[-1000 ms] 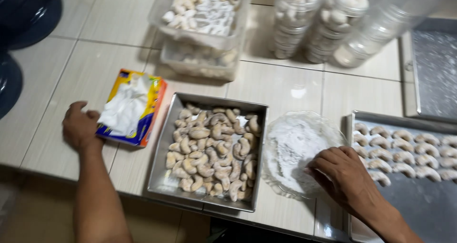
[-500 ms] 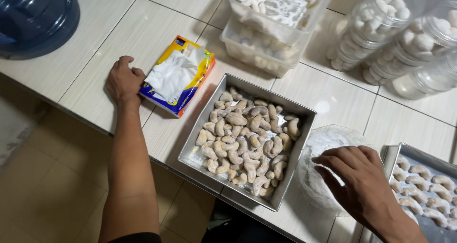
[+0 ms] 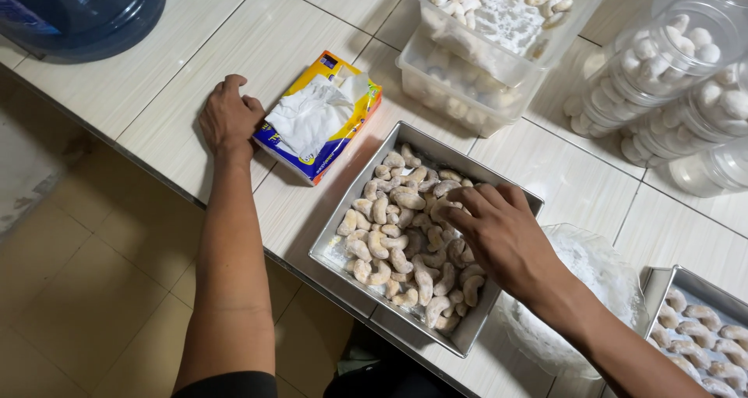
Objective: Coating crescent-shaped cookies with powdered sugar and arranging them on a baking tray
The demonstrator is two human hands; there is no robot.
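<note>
Fingertips (image 3: 460, 205) on pale crescent cookies (image 3: 389, 242)

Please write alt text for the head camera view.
A person's right hand reaches into a metal tray of crescent-shaped cookies on a tiled counter, while the left hand rests flat beside a tissue pack.

One head-worn view looks steeply down, close over the tiled counter (image 3: 234, 40) edge and floor

Bare forearms, black sleeve edge at left arm (image 3: 231, 273)
</note>
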